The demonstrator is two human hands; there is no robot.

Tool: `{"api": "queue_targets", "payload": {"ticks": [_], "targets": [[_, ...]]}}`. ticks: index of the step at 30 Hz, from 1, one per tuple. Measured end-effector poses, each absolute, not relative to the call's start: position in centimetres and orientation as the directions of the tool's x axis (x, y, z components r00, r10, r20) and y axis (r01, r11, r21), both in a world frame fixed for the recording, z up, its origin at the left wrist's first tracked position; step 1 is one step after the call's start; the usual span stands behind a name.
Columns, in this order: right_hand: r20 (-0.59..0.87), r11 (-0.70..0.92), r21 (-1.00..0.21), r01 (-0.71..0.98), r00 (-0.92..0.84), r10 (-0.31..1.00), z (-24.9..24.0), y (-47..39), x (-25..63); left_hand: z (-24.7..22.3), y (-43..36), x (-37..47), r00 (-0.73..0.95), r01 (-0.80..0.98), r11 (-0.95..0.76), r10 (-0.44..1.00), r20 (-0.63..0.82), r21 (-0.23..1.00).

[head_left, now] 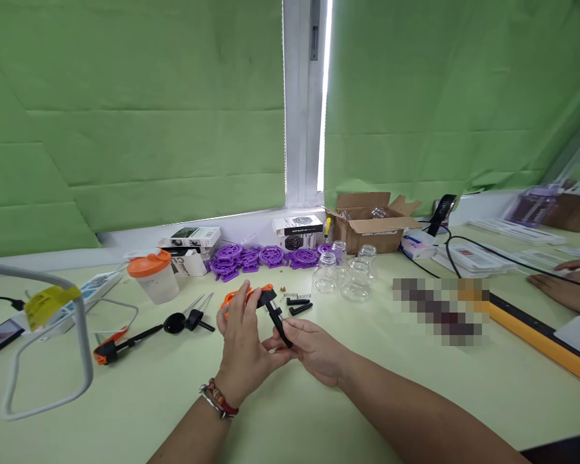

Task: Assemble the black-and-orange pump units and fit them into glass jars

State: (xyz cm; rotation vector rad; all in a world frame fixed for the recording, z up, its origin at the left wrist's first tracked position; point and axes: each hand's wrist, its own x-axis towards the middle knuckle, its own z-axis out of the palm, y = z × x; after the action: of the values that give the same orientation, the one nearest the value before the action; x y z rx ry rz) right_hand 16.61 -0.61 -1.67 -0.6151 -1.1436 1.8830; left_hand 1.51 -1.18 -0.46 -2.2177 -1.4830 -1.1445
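Note:
My left hand (245,338) wraps round the orange part of an orange and black device (267,298) at the middle of the table. My right hand (314,345) pinches the lower end of its black arm, which slants down from the orange end. The fingers of both hands meet near that lower end. Just beyond lie black pins (299,308), small springs (297,296) and a tiny brass-coloured piece (283,289). To the left rest a similar orange and black device (107,351), a round black piece (174,323) and a black part with metal rods (196,319).
Purple parts (271,256), glass jars (356,283) and an open cardboard box (372,232) stand behind. An orange-lidded cup (157,283), grey wire frame (84,341) and phone (0,338) are left. A yellow-orange bar (536,328) and another person's hand (553,283) are right.

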Motion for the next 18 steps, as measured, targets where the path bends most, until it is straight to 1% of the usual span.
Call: {"api": "queue_targets", "payload": {"ticks": [2,4,9,13,18], "targets": [[0.001,-0.241,-0.895,-0.376,-0.542,0.841,-1.8,-0.52,16.62,-0.51,-0.94,1.24,0.222,0.826,-0.514,0.676,0.702,0.233],[-0.005,-0.242,-0.902,-0.356,-0.554,0.833,-1.83,-0.5,16.64,-0.61,-0.82,1.12,0.237,0.804,-0.536,0.686,0.687,0.257],[-0.032,-0.264,-0.903,-0.339,-0.559,0.829,-1.6,-0.54,16.69,-0.78,-0.86,1.26,0.183,0.81,-0.488,0.736,0.652,0.324],[-0.038,-0.264,-0.904,-0.337,-0.55,0.834,-1.84,-0.36,16.65,-0.76,-0.79,1.47,0.141,0.799,-0.473,0.748,0.648,0.372],[-0.048,-0.25,-0.916,-0.314,-0.532,0.845,-2.1,-0.07,16.58,-0.85,-0.43,1.47,0.145,0.79,-0.489,0.737,0.661,0.371]]}}
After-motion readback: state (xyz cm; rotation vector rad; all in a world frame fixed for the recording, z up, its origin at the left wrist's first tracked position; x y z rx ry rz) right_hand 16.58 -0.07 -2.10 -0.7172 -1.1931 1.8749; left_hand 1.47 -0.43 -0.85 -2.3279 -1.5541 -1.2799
